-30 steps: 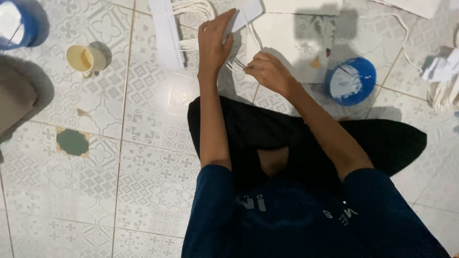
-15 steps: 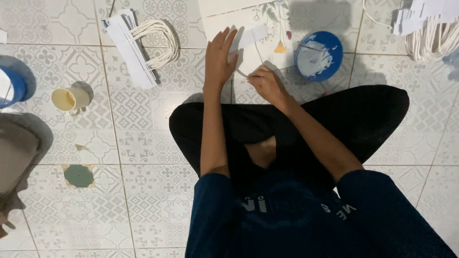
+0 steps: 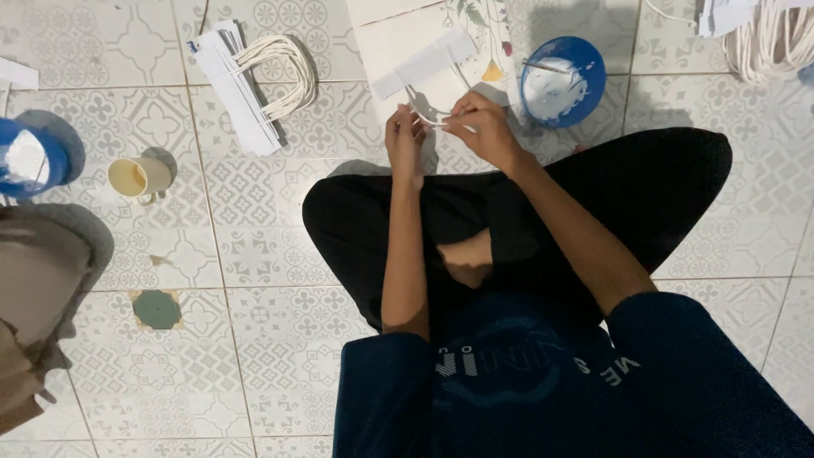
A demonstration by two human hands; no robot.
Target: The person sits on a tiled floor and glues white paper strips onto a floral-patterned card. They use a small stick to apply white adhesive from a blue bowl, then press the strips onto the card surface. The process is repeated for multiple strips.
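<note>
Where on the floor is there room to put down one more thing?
Bare tiles lie between the cup and the knee, and right of the other knee. It is crowded by the hands: paper and bowl.

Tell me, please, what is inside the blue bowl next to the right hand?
The blue bowl holds a white paste and a thin stick that leans across it. Its bottom is covered by the paste, so nothing below shows. The right hand is beside the bowl, not in it.

floor [image 3: 254,339]: pale grey patterned tiles | light: dim, soft shadows | walls, windows: out of view
</note>
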